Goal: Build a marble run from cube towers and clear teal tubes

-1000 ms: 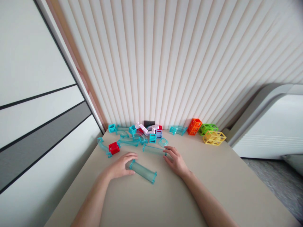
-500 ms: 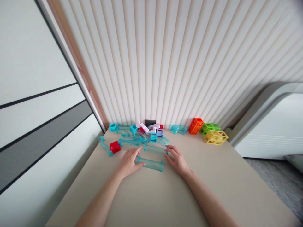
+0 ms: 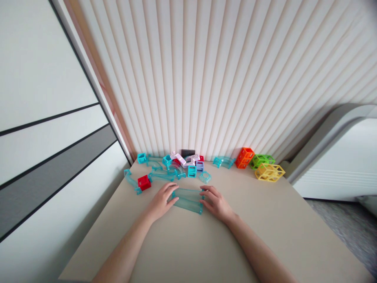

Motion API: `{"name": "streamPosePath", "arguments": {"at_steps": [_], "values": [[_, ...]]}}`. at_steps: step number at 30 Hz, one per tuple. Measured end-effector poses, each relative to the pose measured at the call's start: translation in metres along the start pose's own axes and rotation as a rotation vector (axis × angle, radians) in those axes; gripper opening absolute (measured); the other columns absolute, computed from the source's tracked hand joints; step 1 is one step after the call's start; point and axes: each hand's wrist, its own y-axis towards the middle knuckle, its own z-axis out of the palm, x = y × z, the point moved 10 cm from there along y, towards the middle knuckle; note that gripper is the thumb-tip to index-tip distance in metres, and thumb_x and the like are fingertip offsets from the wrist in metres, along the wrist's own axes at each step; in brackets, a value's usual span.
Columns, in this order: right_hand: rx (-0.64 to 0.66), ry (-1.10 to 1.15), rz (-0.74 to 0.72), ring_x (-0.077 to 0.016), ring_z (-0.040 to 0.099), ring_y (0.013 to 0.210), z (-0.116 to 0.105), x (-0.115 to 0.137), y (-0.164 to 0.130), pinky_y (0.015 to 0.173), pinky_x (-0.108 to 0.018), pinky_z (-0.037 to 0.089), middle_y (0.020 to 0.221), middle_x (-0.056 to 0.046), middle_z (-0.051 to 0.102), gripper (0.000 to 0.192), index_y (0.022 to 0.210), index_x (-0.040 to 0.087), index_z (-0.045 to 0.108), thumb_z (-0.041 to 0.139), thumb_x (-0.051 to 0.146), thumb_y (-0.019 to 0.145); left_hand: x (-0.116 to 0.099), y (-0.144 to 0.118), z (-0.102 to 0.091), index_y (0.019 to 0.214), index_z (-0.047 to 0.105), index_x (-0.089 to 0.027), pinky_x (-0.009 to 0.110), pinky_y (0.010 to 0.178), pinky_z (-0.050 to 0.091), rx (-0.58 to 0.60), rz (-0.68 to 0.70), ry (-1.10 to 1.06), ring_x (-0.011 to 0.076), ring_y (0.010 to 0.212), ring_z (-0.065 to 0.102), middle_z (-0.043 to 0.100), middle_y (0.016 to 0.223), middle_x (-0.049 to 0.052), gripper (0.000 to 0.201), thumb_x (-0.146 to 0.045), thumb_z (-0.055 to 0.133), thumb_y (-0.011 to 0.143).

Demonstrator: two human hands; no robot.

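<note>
Two straight, see-through teal track pieces lie side by side on the table, the far track piece [image 3: 187, 193] at or against the near track piece [image 3: 188, 206]. At their left ends, my left hand [image 3: 161, 201] is closed around the edges with thumb and fingers. My right hand [image 3: 216, 202] grips the right end of the far piece, its fingers curled over that end. The near piece's right corner sticks out below the right fingertips. Whether the two pieces are joined, I cannot tell.
Behind the hands lie curved teal track pieces [image 3: 161, 175], a red block [image 3: 144, 182], teal cubes [image 3: 192, 171] and a teal ring [image 3: 205, 177]. Orange [image 3: 244, 158], green [image 3: 262, 160] and yellow frame blocks [image 3: 269, 172] stand at the back right, near the ribbed wall [image 3: 203, 78].
The far track piece has come toward me and slightly left, closing the gap to the near piece. My right hand has moved with it; the left hand stays at the left ends.
</note>
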Motion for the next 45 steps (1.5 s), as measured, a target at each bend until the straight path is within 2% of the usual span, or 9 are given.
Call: {"name": "streamPosePath", "arguments": {"at_steps": [4,10,15,19,22,32,38,42,45], "values": [[0.023,-0.003,0.014,-0.0231,0.065,0.114,0.003,0.001,0.001,0.096,-0.040,0.058,0.126,-0.012,0.064,0.017,0.114,0.025,0.063,0.057,0.032,0.100,0.000,0.000,-0.004,0.127,0.061,-0.027,0.039,0.107,0.051,-0.008,-0.018,-0.012,0.0224,0.123,0.062,0.060,0.131,0.008,0.030,-0.029,0.054,0.098],[0.049,0.011,-0.040,-0.0227,0.064,0.113,0.000,0.013,-0.001,0.095,-0.038,0.056,0.123,-0.013,0.064,0.023,0.120,0.023,0.061,0.057,0.032,0.100,-0.003,-0.002,-0.007,0.127,0.060,-0.028,0.035,0.102,0.052,0.083,-0.006,-0.052,0.0213,0.117,0.063,0.061,0.124,0.006,0.031,-0.031,0.058,0.096],[0.170,-0.033,-0.107,-0.0245,0.064,0.103,0.014,0.025,-0.004,0.091,-0.040,0.055,0.115,-0.014,0.065,0.035,0.124,0.020,0.061,0.059,0.043,0.097,0.003,-0.006,-0.006,0.127,0.060,-0.028,0.036,0.105,0.049,0.191,-0.027,-0.110,0.0224,0.119,0.061,0.060,0.127,0.006,0.040,-0.030,0.068,0.089],[0.268,-0.068,-0.079,-0.0281,0.063,0.108,0.025,0.021,-0.005,0.094,-0.044,0.053,0.120,-0.016,0.063,0.054,0.130,0.020,0.060,0.061,0.058,0.092,0.009,-0.009,-0.003,0.126,0.061,-0.027,0.038,0.109,0.045,0.252,-0.048,-0.166,0.0246,0.124,0.058,0.060,0.130,0.006,0.047,-0.029,0.077,0.082],[0.310,-0.100,-0.041,-0.0286,0.063,0.107,0.030,0.015,-0.005,0.095,-0.045,0.053,0.122,-0.016,0.063,0.055,0.132,0.021,0.059,0.062,0.058,0.092,0.013,-0.010,-0.002,0.126,0.060,-0.028,0.038,0.110,0.044,0.269,-0.063,-0.185,0.0239,0.123,0.059,0.061,0.129,0.005,0.046,-0.026,0.075,0.083],[0.208,-0.086,0.054,-0.0235,0.065,0.109,0.025,0.003,-0.007,0.095,-0.038,0.055,0.127,-0.014,0.059,0.032,0.130,0.024,0.060,0.055,0.033,0.099,0.007,-0.006,0.001,0.127,0.058,-0.029,0.035,0.107,0.046,0.201,-0.068,-0.156,0.0221,0.119,0.059,0.058,0.125,0.004,0.046,-0.019,0.072,0.083],[0.254,-0.029,0.102,-0.0260,0.061,0.120,0.028,-0.003,-0.006,0.104,-0.041,0.051,0.133,-0.014,0.058,0.043,0.135,0.024,0.058,0.061,0.040,0.096,0.013,-0.007,0.000,0.127,0.060,-0.029,0.037,0.109,0.045,0.202,-0.117,-0.184,0.0234,0.122,0.060,0.062,0.128,0.004,0.046,-0.023,0.073,0.083],[0.239,-0.006,0.147,-0.0252,0.061,0.120,0.028,-0.010,-0.005,0.105,-0.041,0.050,0.131,-0.012,0.062,0.041,0.137,0.025,0.057,0.058,0.038,0.098,0.018,-0.009,0.000,0.136,0.056,-0.032,0.042,0.113,0.042,0.231,-0.135,-0.219,0.0250,0.128,0.057,0.062,0.137,0.004,0.054,-0.030,0.073,0.085],[0.215,0.006,0.175,-0.0254,0.059,0.123,0.026,-0.014,-0.005,0.107,-0.042,0.048,0.134,-0.012,0.061,0.044,0.140,0.025,0.055,0.060,0.035,0.097,0.025,-0.010,0.001,0.142,0.052,-0.033,0.043,0.114,0.041,0.211,-0.166,-0.236,0.0250,0.128,0.058,0.063,0.140,0.005,0.059,-0.031,0.071,0.086]]}}
